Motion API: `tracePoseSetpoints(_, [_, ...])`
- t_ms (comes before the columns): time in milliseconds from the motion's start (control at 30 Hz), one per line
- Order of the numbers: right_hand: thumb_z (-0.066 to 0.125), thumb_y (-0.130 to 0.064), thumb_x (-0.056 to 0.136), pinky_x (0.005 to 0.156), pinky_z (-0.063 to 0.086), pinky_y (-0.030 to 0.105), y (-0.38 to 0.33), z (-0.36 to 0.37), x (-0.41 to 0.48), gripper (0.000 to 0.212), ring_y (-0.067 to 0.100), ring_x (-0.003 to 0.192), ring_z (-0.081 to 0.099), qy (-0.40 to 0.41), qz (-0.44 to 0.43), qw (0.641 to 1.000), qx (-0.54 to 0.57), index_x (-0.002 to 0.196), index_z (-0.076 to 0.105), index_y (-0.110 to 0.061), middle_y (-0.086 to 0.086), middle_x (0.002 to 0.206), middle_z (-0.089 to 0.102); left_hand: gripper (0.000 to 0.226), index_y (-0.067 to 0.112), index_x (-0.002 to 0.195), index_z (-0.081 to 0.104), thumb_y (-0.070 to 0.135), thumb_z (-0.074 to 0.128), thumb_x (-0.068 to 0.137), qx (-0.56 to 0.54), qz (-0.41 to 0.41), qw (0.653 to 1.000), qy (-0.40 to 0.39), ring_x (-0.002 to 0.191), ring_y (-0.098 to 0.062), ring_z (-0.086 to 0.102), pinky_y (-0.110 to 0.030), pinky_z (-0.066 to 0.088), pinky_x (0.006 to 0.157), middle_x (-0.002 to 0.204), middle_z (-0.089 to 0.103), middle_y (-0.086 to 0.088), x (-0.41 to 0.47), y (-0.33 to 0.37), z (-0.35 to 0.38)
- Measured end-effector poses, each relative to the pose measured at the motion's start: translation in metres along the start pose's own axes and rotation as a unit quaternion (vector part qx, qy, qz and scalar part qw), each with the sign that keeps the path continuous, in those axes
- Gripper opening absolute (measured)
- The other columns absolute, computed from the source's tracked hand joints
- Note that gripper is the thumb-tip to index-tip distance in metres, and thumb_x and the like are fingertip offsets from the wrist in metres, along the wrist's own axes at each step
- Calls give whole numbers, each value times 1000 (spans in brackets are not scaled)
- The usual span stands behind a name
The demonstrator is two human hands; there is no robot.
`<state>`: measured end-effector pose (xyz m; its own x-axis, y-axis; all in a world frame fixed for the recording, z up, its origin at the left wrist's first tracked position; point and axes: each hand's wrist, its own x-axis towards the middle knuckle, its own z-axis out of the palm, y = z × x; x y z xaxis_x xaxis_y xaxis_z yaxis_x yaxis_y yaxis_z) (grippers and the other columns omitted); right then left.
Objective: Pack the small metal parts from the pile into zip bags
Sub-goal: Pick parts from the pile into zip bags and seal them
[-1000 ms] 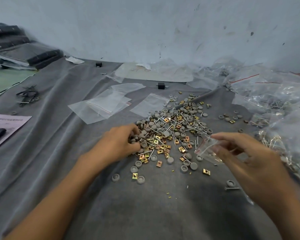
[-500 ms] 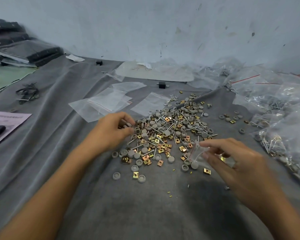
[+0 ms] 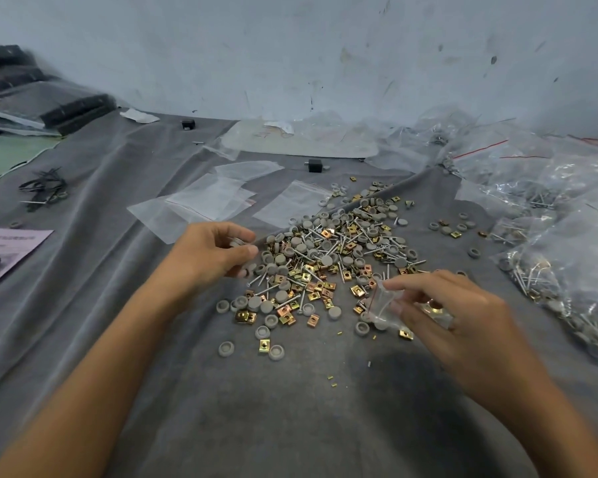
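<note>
A pile of small parts point(image 3: 335, 257), grey round caps, brass square clips and silver screws, lies spread on the grey cloth point(image 3: 256, 408). My left hand point(image 3: 208, 253) hovers at the pile's left edge, its curled fingers pinching a few picked-up parts. My right hand point(image 3: 456, 319) is at the pile's near right side and pinches a small clear zip bag point(image 3: 384, 301) with a brass clip visible inside.
Empty flat zip bags point(image 3: 208, 201) lie behind my left hand. Filled bags of parts point(image 3: 567, 257) heap up on the right. A black block point(image 3: 314, 165) sits beyond the pile. Black ties point(image 3: 44, 186) and a pink paper point(image 3: 11, 246) lie at left.
My left hand has drawn back from the pile to its left edge with parts in its fingers. My right hand and the bag have shifted down towards the cloth.
</note>
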<state>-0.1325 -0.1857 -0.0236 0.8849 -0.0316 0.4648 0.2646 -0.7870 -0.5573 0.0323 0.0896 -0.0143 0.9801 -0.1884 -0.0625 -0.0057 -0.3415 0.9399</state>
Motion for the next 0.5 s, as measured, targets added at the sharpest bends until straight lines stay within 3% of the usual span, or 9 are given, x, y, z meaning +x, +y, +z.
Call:
tracePoseSetpoints(100, [74, -21, 88, 82, 48, 31, -2, 1, 1, 29, 6, 93, 62, 2, 2, 1000, 0, 110, 71, -39, -23, 89, 63, 13, 18, 100, 74, 14, 76, 88, 7, 20, 999, -33, 64, -16, 70, -31, 59, 69, 82, 69, -10, -17, 11, 18])
tracePoseSetpoints(233, [77, -17, 87, 85, 48, 30, -6, 5, 1, 28, 7, 95, 62, -1, -3, 1000, 3, 110, 75, -32, -22, 88, 65, 13, 19, 101, 75, 12, 74, 90, -69, 61, 985, -148, 69, -12, 72, -17, 55, 65, 70, 68, 5, -44, 24, 55])
tracePoseSetpoints(400, [75, -21, 87, 85, 44, 18, -8, 4, 1, 26, 7, 96, 64, 21, -13, 999, 21, 110, 75, -32, -19, 93, 70, 14, 17, 102, 71, 9, 73, 90, -126, 73, 972, -186, 73, -16, 69, -36, 62, 79, 74, 72, 2, -58, 28, 76])
tracePoseSetpoints(500, [66, -29, 88, 86, 44, 15, -11, 4, 1, 28, 3, 99, 64, 41, -18, 998, 34, 114, 73, -36, -25, 98, 70, 15, 14, 101, 69, 6, 72, 89, -124, 89, 972, -178, 68, -11, 66, -41, 60, 80, 67, 69, 8, -62, 29, 79])
